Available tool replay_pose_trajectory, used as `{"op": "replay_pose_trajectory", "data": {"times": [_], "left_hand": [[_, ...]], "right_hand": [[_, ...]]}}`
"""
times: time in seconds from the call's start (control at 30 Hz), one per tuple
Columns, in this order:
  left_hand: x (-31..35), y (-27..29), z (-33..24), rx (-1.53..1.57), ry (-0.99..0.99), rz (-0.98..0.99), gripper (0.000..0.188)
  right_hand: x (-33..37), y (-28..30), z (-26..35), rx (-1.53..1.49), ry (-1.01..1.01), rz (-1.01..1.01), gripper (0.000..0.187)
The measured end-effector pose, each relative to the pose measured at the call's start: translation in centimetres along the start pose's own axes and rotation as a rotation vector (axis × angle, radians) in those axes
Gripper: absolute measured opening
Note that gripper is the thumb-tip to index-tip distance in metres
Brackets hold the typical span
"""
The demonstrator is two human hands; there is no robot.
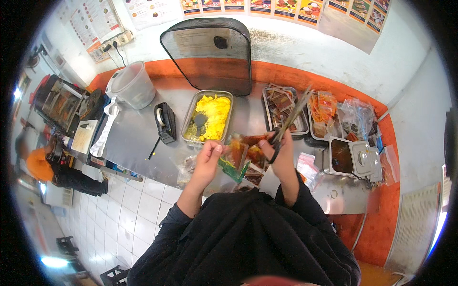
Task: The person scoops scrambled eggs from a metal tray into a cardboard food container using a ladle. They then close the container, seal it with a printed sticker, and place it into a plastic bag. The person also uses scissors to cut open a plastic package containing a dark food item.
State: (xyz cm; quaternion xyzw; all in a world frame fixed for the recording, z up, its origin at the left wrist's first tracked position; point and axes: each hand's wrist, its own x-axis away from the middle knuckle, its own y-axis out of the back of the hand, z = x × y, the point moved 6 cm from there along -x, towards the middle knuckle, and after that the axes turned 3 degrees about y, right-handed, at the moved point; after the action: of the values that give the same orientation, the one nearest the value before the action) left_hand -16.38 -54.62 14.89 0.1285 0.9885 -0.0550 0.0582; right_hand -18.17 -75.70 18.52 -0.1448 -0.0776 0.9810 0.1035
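My left hand (pixel 209 161) pinches a clear plastic sachet (pixel 237 157) with red-brown filling and a green edge, held over the steel counter (pixel 138 138). My right hand (pixel 282 155) grips black-handled scissors (pixel 288 121); their blades point up and to the right, away from the sachet. The two hands are close together, just in front of my dark sleeves. More sachets lie on the counter beneath them.
A steel tray of yellow food with a spoon (pixel 210 117) sits behind the hands. Trays of packets (pixel 284 107) stand to the right, near a lidded sauce container (pixel 350 157). A tape dispenser (pixel 165 122), a plastic jug (pixel 131 86) and a dark splash guard (pixel 212 52) are further back.
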Motion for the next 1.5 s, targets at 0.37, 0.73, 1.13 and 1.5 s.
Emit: {"op": "replay_pose_trajectory", "data": {"times": [0.37, 0.73, 1.13, 1.5], "left_hand": [[-2.8, -6.2, -0.8, -0.194, -0.057, 0.241, 0.078], [-1.7, -8.4, -2.2, 0.169, 0.027, 0.559, 0.071], [-3.2, -5.3, -3.8, 0.399, 0.229, 0.434, 0.075], [-3.8, -7.8, -6.7, 0.132, 0.205, 0.594, 0.08]], "right_hand": [[-3.5, 0.2, 2.7, 0.326, -0.045, 0.481, 0.027], [-6.4, 2.3, 1.5, 0.279, -0.301, 0.431, 0.025], [5.5, 15.3, 0.9, 0.373, -0.505, 1.05, 0.05], [6.3, 9.5, 2.9, 0.292, -0.407, 1.229, 0.056]]}}
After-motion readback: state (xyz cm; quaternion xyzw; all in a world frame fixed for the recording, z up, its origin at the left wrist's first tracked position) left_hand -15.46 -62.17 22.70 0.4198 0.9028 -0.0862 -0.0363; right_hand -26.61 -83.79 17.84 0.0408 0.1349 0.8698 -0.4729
